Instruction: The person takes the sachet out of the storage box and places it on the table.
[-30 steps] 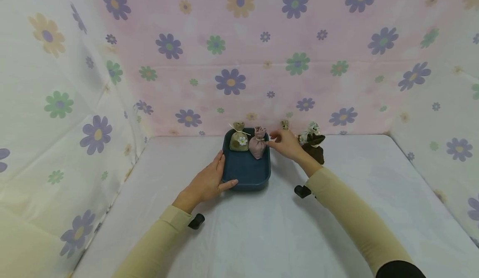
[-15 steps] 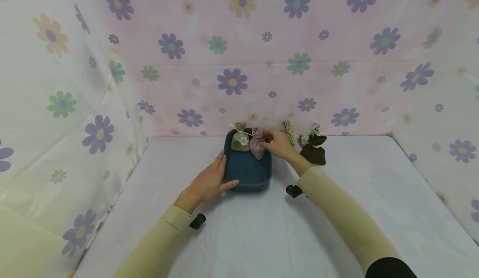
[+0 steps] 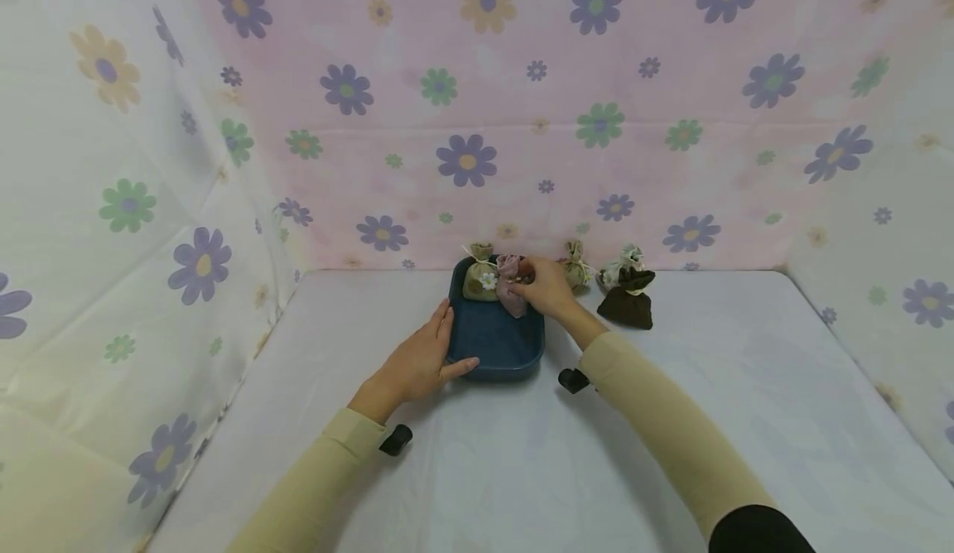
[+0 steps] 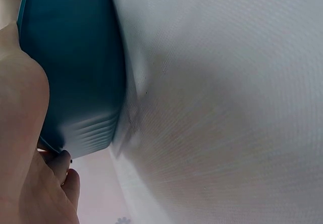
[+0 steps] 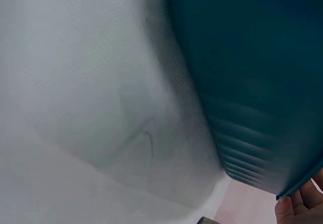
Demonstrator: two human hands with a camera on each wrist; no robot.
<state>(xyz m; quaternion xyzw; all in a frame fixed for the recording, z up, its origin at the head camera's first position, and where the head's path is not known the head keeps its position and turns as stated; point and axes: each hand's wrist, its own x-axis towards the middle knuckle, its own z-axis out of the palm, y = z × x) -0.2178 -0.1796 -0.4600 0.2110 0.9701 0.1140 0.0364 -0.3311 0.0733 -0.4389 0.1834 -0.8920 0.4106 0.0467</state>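
Observation:
A dark blue tray (image 3: 495, 342) stands on the white table. My left hand (image 3: 414, 363) rests against its left side, fingers straight along the wall and thumb at the near rim. At the tray's back sits an olive pouch (image 3: 475, 286) with a white flower and tied neck. Right beside it leans a pink drawstring pouch (image 3: 511, 303). My right hand (image 3: 551, 290) reaches over the tray's right rim and pinches the pink pouch near its neck; part of the pouch is hidden by the fingers. In the right wrist view, fingertips (image 5: 285, 206) show by the tray's rim.
Right of the tray stand another olive pouch (image 3: 576, 267), a pale patterned pouch (image 3: 613, 271) and a dark brown pouch (image 3: 626, 309). A flowered cloth wall (image 3: 507, 197) rises behind the table (image 3: 477, 454).
My right hand has moved left from beside the tray onto the pink pouch, which has shifted slightly left toward the olive one. My left hand stays at the tray.

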